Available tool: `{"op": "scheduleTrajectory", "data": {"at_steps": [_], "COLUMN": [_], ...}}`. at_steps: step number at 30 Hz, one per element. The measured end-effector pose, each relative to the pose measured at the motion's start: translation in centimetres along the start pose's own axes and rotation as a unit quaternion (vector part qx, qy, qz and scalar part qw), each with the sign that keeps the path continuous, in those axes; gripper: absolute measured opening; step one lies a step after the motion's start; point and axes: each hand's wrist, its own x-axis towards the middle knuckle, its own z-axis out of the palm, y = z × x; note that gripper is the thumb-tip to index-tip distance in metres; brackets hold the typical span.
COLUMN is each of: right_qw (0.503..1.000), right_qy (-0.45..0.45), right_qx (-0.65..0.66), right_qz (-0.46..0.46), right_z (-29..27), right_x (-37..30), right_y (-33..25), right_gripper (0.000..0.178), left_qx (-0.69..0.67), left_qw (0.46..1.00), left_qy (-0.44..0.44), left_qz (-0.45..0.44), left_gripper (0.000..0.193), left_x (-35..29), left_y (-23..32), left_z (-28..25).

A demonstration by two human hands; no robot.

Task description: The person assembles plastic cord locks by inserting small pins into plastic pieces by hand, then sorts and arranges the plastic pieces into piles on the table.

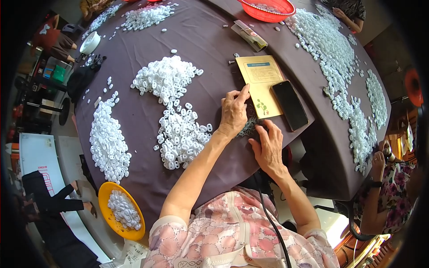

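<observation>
My left hand (pixel 234 112) rests on the dark cloth, its index finger stretched to the left edge of a yellow booklet (pixel 255 73). The other fingers are bent, and nothing shows in them. My right hand (pixel 269 145) is below the booklet, thumb and fingers apart, fingertips at a small dark grey-green tangle (pixel 248 127) of thin strands or scraps. Partly covered by my hands, that tangle is too fine to make out. A black phone (pixel 290 106) lies over the booklet's right side. Left of my left forearm is a heap of white oval two-holed pieces (pixel 181 136).
More white pieces (pixel 108 140) lie at the left, above a yellow bowl (pixel 103 203). A red basket (pixel 268 15) and a clear-and-tan packet (pixel 249 35) are at the far side. Beyond the table seam spreads a large pile (pixel 321 42). Other people sit around the table.
</observation>
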Motion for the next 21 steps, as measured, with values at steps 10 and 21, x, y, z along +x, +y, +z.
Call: {"op": "scheduleTrajectory", "data": {"at_steps": [10, 21], "right_qw": [0.99, 0.997], "right_qy": [0.09, 0.042], "right_qx": [-0.111, -0.066], "right_qz": [0.006, -0.017], "right_z": [-0.6, -0.4], "right_x": [1.9, 3.1], "right_y": [0.9, 2.6], "right_gripper": [0.043, 0.062], "left_qx": [0.041, -0.022], "left_qw": [0.998, 0.995], "left_qy": [0.024, 0.029], "left_qz": [0.049, 0.094], "left_gripper": [0.06, 0.006], "left_x": [0.2, 1.5], "left_y": [0.2, -1.0], "left_z": [0.3, 0.8]}}
